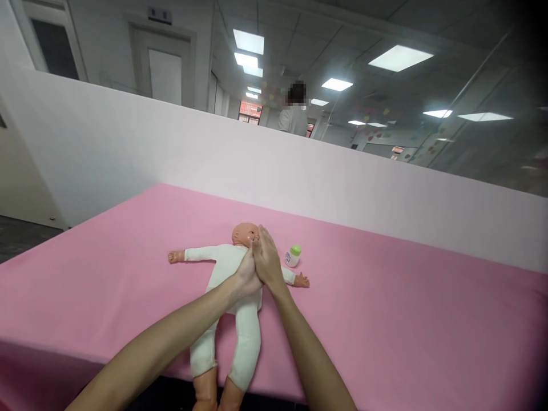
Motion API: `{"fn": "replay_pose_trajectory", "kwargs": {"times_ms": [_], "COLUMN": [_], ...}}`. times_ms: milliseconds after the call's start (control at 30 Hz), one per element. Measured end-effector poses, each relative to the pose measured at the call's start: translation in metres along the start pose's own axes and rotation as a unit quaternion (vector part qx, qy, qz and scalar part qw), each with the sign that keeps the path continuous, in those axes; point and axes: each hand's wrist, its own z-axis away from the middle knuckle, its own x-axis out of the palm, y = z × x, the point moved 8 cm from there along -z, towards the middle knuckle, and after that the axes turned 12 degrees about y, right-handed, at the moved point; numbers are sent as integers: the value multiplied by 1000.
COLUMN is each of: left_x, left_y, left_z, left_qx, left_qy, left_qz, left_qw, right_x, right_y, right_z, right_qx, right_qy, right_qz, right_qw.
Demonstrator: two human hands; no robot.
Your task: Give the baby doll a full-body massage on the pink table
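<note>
Doll (226,268) supine mid-worktop (385,319), white suit still on. L hand (246,275) and R hand (268,258) pressed together at doll's chin, fingers closed, no pinch seen. Bottle (293,256) untouched by doll's arm.

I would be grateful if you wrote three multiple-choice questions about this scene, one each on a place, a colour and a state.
1. Where does the small bottle stand relative to the doll?
A. Under its legs
B. Beside its outstretched arm, on the pink cover
C. On its chest

2. What colour is the bottle's cap?
A. Blue
B. Red
C. Green

3. How does the doll lie beneath the left hand and right hand?
A. On its back, arms spread
B. Face down
C. Sitting up

1: B, the bottle stands just past the arm.
2: C, the cap shows green.
3: A, the face looks up and both arms stretch outward.
</note>
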Motion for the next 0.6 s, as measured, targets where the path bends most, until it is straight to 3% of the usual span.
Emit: {"fn": "replay_pose_trajectory", "kwargs": {"times_ms": [67, 133, 267, 300, 333, 367, 467, 533, 600], "left_x": [-2, -5, -11, -17, -19, -14, -11, -14, -18], "left_y": [18, 31, 27, 31, 25, 14, 14, 26, 33], "left_z": [14, 23, 36, 43, 45, 43, 45, 43, 40], "left_qx": [8, 38, 154, 218, 206, 137, 34, 33, 52], "left_qy": [-42, -43, 32, 72, 93, 70, -9, -31, -18], "left_qz": [6, 20, 75, 106, 102, 62, 9, 2, 11], "left_qw": [999, 998, 985, 967, 969, 986, 999, 999, 998], "right_x": [3, 11, 25, 24, 21, 16, 5, 7, 12], "right_y": [5, -5, -57, -63, -64, -59, -34, -26, -31], "right_z": [3, 20, 53, 52, 48, 41, 32, 41, 55], "right_qx": [51, 43, -117, -131, -126, -104, -10, 16, 0], "right_qy": [1, -6, -17, -16, -10, -1, 14, 17, 22], "right_qz": [-20, -30, 23, 31, 35, 32, -1, -24, -30], "right_qw": [998, 999, 993, 991, 991, 994, 1000, 999, 999]}}
